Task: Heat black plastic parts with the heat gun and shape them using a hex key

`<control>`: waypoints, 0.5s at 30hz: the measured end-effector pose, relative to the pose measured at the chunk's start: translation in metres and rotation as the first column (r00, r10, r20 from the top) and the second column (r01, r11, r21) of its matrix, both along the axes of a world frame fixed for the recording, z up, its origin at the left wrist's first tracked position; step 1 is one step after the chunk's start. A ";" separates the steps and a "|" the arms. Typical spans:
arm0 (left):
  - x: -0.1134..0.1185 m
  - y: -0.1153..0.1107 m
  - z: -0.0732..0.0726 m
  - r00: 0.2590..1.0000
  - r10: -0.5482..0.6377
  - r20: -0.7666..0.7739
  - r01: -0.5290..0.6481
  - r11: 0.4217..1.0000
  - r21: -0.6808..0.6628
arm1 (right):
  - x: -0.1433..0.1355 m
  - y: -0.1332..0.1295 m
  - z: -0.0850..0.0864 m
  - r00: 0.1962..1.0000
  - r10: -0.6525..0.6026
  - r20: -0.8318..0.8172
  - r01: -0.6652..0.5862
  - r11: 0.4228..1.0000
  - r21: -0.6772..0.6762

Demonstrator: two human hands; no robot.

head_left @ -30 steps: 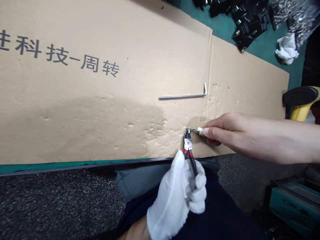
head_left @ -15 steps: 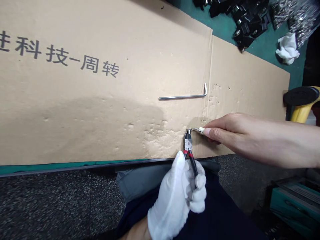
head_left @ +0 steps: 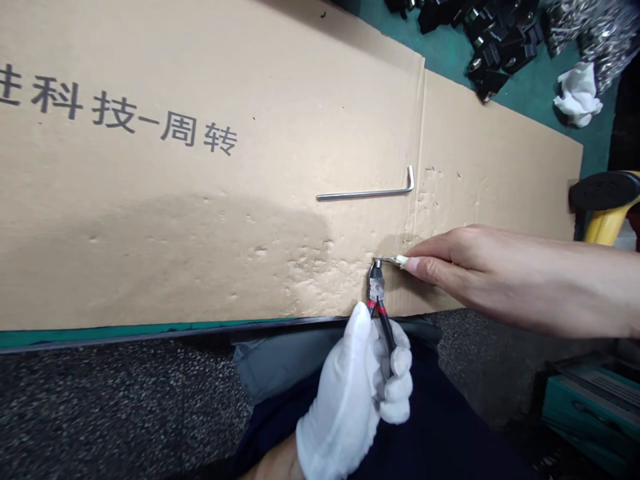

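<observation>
My left hand (head_left: 345, 387), in a white glove, is wrapped round the handles of small cutting pliers (head_left: 377, 288) with black and red grips. Their jaws point away from me over the cardboard. Bare, my right hand (head_left: 450, 263) pinches a small pale piece (head_left: 401, 261) between thumb and fingertips. From that piece a thin, shiny metal part (head_left: 386, 259) reaches left to the plier tips. Whether the jaws clamp it cannot be made out. Beyond both hands, an L-shaped hex key (head_left: 365, 195) lies on the cardboard.
A large printed cardboard sheet (head_left: 150, 220) covers much of the green table (head_left: 445, 57). Black parts (head_left: 495, 50), bags of metal pieces (head_left: 595, 30) and a crumpled white cloth (head_left: 579, 95) lie at the back right. A yellow-handled tool (head_left: 604, 223) is at the right edge.
Both hands stay almost where they were, with the pliers and the small piece held the same way. The view has shifted very slightly.
</observation>
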State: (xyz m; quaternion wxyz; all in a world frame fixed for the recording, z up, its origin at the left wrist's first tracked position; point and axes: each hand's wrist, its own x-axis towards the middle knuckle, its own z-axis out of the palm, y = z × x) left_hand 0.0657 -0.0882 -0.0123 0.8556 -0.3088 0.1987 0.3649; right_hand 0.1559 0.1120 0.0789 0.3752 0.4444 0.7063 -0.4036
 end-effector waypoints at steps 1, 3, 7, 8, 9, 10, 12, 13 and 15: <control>0.000 0.000 0.000 1.000 -0.008 -0.001 0.008 1.000 -0.001 | 0.000 0.000 0.000 1.000 0.000 0.001 0.000 1.000 0.005; 0.000 0.001 -0.001 1.000 -0.025 -0.001 0.025 1.000 0.000 | 0.000 0.000 0.000 1.000 0.001 0.007 -0.001 1.000 0.012; 0.000 0.002 -0.002 1.000 -0.031 -0.002 0.031 1.000 0.006 | 0.000 0.000 0.001 1.000 -0.002 0.006 0.002 1.000 0.014; 0.000 0.002 -0.001 1.000 -0.029 -0.003 0.029 1.000 0.010 | 0.000 0.000 0.001 1.000 -0.004 0.004 0.004 1.000 0.013; 0.000 0.002 0.000 1.000 -0.023 -0.011 0.023 1.000 0.009 | 0.001 0.000 0.001 1.000 -0.006 0.002 0.006 1.000 0.013; 0.000 0.002 0.001 1.000 -0.014 -0.025 0.014 1.000 0.004 | 0.001 0.000 0.001 1.000 -0.007 -0.001 0.007 1.000 0.013; 0.001 0.002 0.004 0.999 0.001 -0.053 -0.001 1.000 -0.007 | 0.002 0.000 0.001 1.000 -0.009 -0.011 0.009 1.000 0.012; 0.001 0.002 0.004 0.998 0.005 -0.063 -0.006 1.000 -0.014 | 0.003 0.000 0.001 1.000 -0.009 -0.016 0.009 1.000 0.011; 0.002 0.002 0.004 0.999 -0.007 -0.054 0.007 1.000 -0.011 | 0.003 0.000 0.001 1.000 -0.010 -0.024 0.010 1.000 0.013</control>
